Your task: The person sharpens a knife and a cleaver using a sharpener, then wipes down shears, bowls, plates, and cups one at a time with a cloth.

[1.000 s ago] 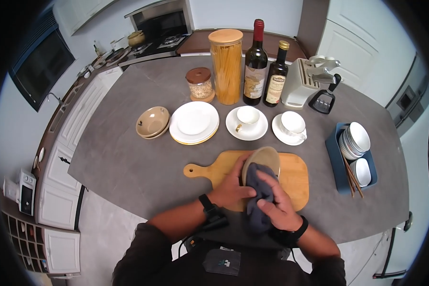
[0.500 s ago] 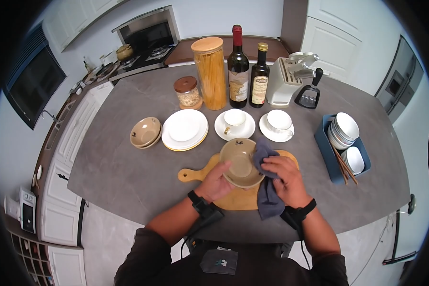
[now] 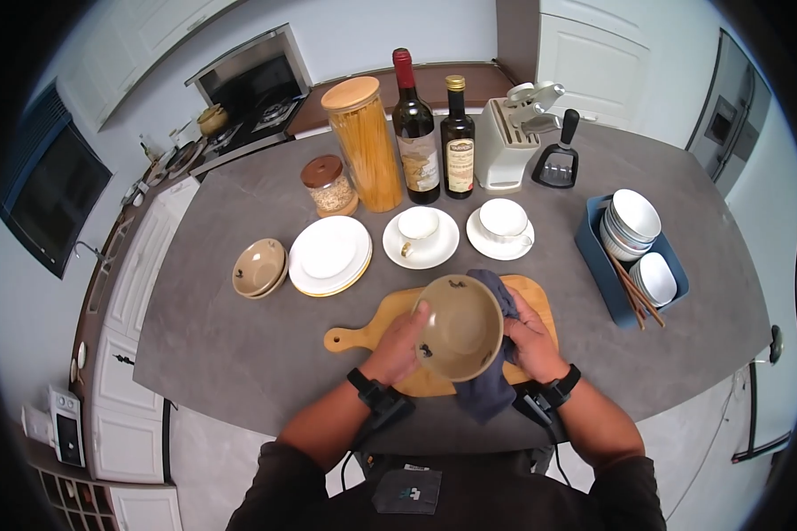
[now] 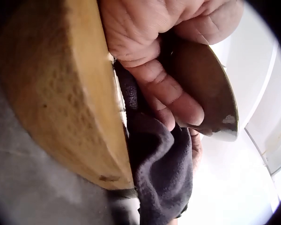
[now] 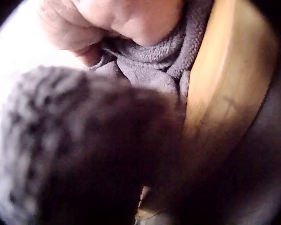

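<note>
A tan bowl [image 3: 462, 329] with small dark marks inside is held up over the wooden cutting board [image 3: 352, 340], its inside facing me. My left hand [image 3: 397, 347] grips its left side, thumb at the rim and fingers spread beneath, as the left wrist view shows. On the other side, my right hand [image 3: 533, 341] holds a dark grey cloth [image 3: 487, 394] against the bowl's right edge. The cloth hangs down below the bowl and fills much of the right wrist view. Behind the bowl, the right hand's fingers are partly hidden.
Beyond the board stand tan bowls [image 3: 259, 267], stacked white plates [image 3: 331, 255] and two cups on saucers [image 3: 421, 252]. A blue bin [image 3: 600, 265] with bowls and chopsticks is at right. Jars, bottles [image 3: 416, 142] and a knife block [image 3: 505, 146] line the back.
The bowl has turned from edge-on, with the cloth across it, to facing me. The right hand has moved with the cloth to the bowl's right edge. The head view has shifted.
</note>
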`<state>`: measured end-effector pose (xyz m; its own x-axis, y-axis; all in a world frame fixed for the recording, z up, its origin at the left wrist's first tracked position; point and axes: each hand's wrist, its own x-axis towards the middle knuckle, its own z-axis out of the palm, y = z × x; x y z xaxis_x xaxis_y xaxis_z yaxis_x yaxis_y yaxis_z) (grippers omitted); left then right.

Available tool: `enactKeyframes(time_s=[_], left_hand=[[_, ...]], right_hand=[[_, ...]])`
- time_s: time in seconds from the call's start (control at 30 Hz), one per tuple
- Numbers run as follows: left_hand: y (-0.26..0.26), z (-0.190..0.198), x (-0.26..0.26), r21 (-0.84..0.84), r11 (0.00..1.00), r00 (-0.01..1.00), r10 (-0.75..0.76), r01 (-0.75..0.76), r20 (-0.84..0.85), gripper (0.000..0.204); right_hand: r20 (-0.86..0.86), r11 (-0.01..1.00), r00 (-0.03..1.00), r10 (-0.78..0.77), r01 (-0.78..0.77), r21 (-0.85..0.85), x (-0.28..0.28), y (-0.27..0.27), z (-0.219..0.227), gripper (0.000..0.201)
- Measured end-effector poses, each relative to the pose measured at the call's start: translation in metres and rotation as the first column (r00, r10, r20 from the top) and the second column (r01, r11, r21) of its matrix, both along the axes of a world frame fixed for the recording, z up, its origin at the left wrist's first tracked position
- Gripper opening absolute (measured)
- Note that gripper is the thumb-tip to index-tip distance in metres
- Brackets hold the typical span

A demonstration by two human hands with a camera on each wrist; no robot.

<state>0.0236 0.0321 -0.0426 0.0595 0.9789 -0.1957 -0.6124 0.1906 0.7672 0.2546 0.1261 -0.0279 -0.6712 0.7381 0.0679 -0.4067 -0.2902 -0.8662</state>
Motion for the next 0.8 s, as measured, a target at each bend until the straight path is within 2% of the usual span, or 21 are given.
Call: enactKeyframes(time_s=[0.07, 0.1, 0.17, 0.2, 0.27, 0.3, 0.37, 0.4, 0.47, 0.5, 0.57, 0.6, 0.67, 0.7, 0.73, 0.8], left_hand=[[0.0, 0.001, 0.002, 0.038, 0.999, 0.988, 0.005, 0.0, -0.152, 0.063], [-0.001, 0.0, 0.004, 0.034, 0.999, 0.988, -0.001, 0.006, -0.154, 0.063], [-0.002, -0.001, 0.009, 0.047, 0.994, 0.946, 0.105, -0.096, -0.306, 0.059], [-0.002, 0.0, 0.011, 0.046, 0.995, 0.946, 0.1, -0.09, -0.309, 0.059], [-0.003, 0.003, 0.014, 0.162, 0.976, 0.794, 0.214, -0.147, -0.569, 0.055], [-0.004, 0.004, 0.015, 0.161, 0.977, 0.793, 0.21, -0.142, -0.572, 0.055], [-0.004, 0.006, 0.014, 0.178, 0.954, 0.693, 0.299, -0.243, -0.656, 0.052], [-0.001, 0.001, 0.01, 0.18, 0.953, 0.689, 0.299, -0.242, -0.66, 0.052], [0.006, -0.015, -0.002, 0.234, 0.904, 0.659, 0.422, -0.358, -0.622, 0.048], [0.003, -0.005, -0.002, 0.236, 0.903, 0.654, 0.424, -0.359, -0.626, 0.048], [-0.002, 0.023, 0.0, 0.055, 0.911, 0.698, 0.351, -0.409, -0.624, 0.044], [-0.002, 0.021, -0.003, 0.056, 0.909, 0.693, 0.354, -0.414, -0.628, 0.044], [-0.002, 0.012, -0.012, 0.13, 0.906, 0.684, 0.392, -0.402, -0.616, 0.041], [-0.004, 0.012, -0.015, 0.131, 0.904, 0.675, 0.394, -0.407, -0.623, 0.041], [-0.006, 0.013, -0.019, 0.104, 0.912, 0.691, 0.372, -0.397, -0.619, 0.04], [-0.013, 0.018, -0.024, 0.072, 0.918, 0.7, 0.347, -0.391, -0.625, 0.04]], right_hand=[[-0.007, 0.994, 0.997, 0.071, -0.071, -0.085, 0.002, 0.0, 0.0, 0.056], [-0.009, 0.994, 0.998, 0.065, -0.066, -0.089, 0.003, -0.001, 0.002, 0.056], [-0.005, 0.989, 0.996, 0.092, -0.092, -0.114, 0.003, -0.001, 0.005, 0.055], [-0.008, 0.99, 0.996, 0.086, -0.087, -0.115, 0.003, -0.001, 0.005, 0.055], [-0.038, 0.978, 0.994, 0.102, -0.107, -0.181, 0.003, -0.001, 0.004, 0.053], [-0.042, 0.978, 0.994, 0.097, -0.103, -0.182, 0.003, -0.002, 0.006, 0.053], [-0.022, 0.949, 0.985, 0.174, -0.173, -0.262, 0.004, -0.006, 0.01, 0.053], [-0.028, 0.95, 0.984, 0.173, -0.175, -0.26, 0.004, -0.007, 0.01, 0.053], [-0.002, 0.954, 0.969, 0.248, -0.245, -0.172, 0.003, -0.008, 0.008, 0.054], [-0.009, 0.954, 0.968, 0.25, -0.248, -0.171, 0.003, -0.009, 0.009, 0.054], [-0.033, 0.942, 0.973, 0.228, -0.229, -0.245, 0.006, -0.01, 0.014, 0.052], [-0.039, 0.94, 0.971, 0.234, -0.236, -0.245, 0.008, -0.008, 0.013, 0.052], [-0.042, 0.957, 0.99, 0.131, -0.137, -0.255, 0.01, -0.001, 0.01, 0.05], [-0.042, 0.958, 0.997, 0.058, -0.068, -0.277, 0.009, 0.0, 0.015, 0.044], [-0.052, 0.957, 0.997, 0.064, -0.076, -0.281, 0.009, 0.005, 0.011, 0.044], [-0.016, 0.974, 0.999, -0.032, 0.028, -0.223, 0.012, 0.015, 0.004, 0.039]])
